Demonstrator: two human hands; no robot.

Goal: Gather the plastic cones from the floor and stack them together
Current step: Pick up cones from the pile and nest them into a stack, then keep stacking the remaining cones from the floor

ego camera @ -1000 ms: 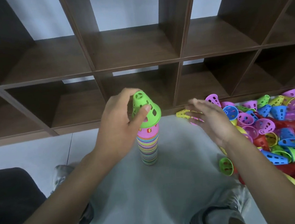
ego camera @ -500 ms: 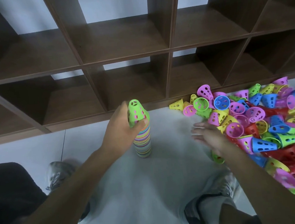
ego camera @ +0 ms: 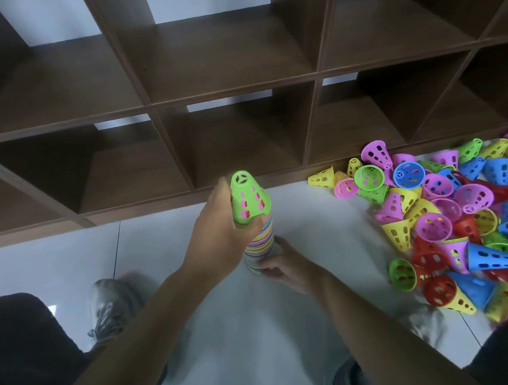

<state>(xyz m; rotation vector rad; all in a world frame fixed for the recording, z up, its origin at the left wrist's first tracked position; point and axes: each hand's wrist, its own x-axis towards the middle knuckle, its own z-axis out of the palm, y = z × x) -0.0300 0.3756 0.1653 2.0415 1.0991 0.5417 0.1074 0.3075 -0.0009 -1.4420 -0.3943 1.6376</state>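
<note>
Green plastic tops the scene: a green cone (ego camera: 249, 200) with perforated sides is seated on a tall stack of cones (ego camera: 259, 247) whose rims form many coloured stripes, at the centre of the frame. The stack stands upright on the pale tiled floor (ego camera: 68, 257), just in front of a dark wooden shelf unit (ego camera: 230, 71) that fills the upper half of the frame. The left hand (ego camera: 222, 229) is wrapped round the stack at the green cone's lower rim, with the thumb laid across the front below that rim. The right hand (ego camera: 283, 266) is curled round the bottom of the stack, fingers touching its lowest rims close to the floor. Both forearms are seen reaching up from the lower edge of the frame.

At the right of the frame a loose pile of cones (ego camera: 464, 220) is spread over the floor, in pink, yellow, blue, red and green, lying on their sides and at all angles, well apart from the stack. A yellow cone (ego camera: 322, 178) lies at the pile's left edge, near the shelf's base. Grey shoes (ego camera: 112, 306) are seen blurred at lower left, beside dark trousers (ego camera: 21, 351) at the left edge.
</note>
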